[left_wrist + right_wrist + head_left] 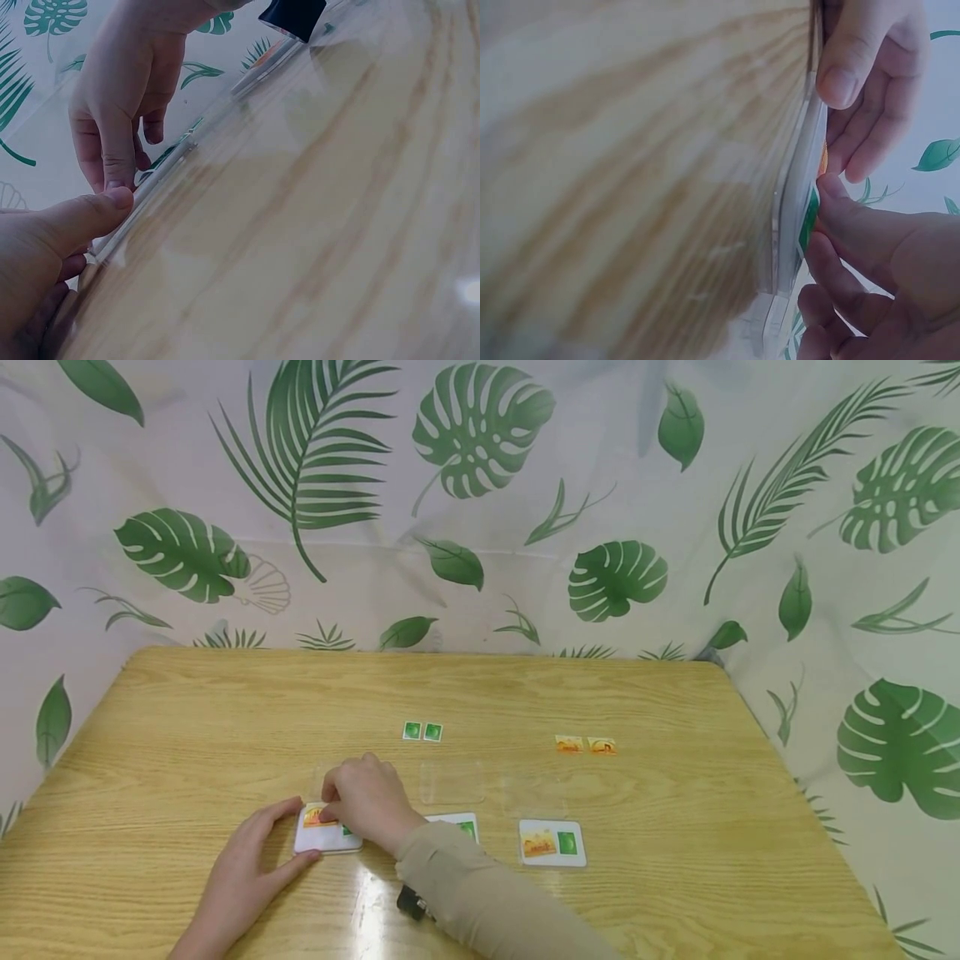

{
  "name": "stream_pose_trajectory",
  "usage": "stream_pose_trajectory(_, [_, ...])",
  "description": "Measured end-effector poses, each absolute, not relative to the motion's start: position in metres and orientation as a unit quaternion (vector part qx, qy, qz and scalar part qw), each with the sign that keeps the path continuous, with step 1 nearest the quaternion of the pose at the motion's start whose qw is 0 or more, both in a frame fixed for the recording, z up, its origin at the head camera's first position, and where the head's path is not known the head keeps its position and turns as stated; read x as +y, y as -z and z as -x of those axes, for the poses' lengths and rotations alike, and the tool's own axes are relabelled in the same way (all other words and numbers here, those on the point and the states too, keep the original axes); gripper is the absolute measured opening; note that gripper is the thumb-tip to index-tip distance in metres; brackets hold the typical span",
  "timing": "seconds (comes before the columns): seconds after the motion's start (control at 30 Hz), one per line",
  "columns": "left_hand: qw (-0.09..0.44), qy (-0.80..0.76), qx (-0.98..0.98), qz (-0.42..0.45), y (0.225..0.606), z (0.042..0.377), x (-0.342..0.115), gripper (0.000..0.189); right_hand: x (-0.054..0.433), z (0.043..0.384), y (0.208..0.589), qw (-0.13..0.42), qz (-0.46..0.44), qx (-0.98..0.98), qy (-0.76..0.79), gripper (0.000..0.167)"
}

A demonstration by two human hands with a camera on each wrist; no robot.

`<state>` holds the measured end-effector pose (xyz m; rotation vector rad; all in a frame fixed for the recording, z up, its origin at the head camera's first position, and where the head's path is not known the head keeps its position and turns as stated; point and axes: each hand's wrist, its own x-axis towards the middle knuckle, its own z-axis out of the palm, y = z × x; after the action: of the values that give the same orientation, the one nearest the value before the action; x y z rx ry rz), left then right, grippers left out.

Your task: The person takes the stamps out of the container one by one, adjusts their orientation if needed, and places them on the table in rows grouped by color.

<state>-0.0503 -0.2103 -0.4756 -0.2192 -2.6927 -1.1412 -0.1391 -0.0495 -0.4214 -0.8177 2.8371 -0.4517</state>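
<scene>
My left hand [251,868] grips a flat white rectangular card [318,838] at the near left, its thumb at the near edge and its forefinger at the far left corner. An orange picture sticker [315,815] and a green one [808,217] lie on the card's face. With thumb and fingertips my right hand [371,802] presses on the card at the orange sticker, covering part of both stickers. From the right wrist view, the right thumb [834,189] and forefinger touch the face slightly apart, beside the green sticker. Layered pale and clear edges show there.
Another white card [459,820] lies partly under the right sleeve, and a third [552,859] to its right bears orange and green stickers. Behind them sit clear plastic pieces [452,781]. Farther back lie green stickers [412,731] and orange stickers [602,746] on the wooden table [675,710].
</scene>
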Motion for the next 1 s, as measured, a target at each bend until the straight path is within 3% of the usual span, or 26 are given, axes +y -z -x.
stream_pose_trajectory(0.6, [0.099,0.39,-0.913,0.073,0.4781,0.0507,-0.21,0.06,-0.0502,0.1393,0.4203,0.08,0.274,0.944,0.166,0.016])
stream_pose_trajectory(1.0, [0.091,0.39,-0.914,0.067,0.475,0.05,-0.2096,0.061,-0.0474,0.1425,0.4141,0.149,0.274,0.901,0.303,0.011])
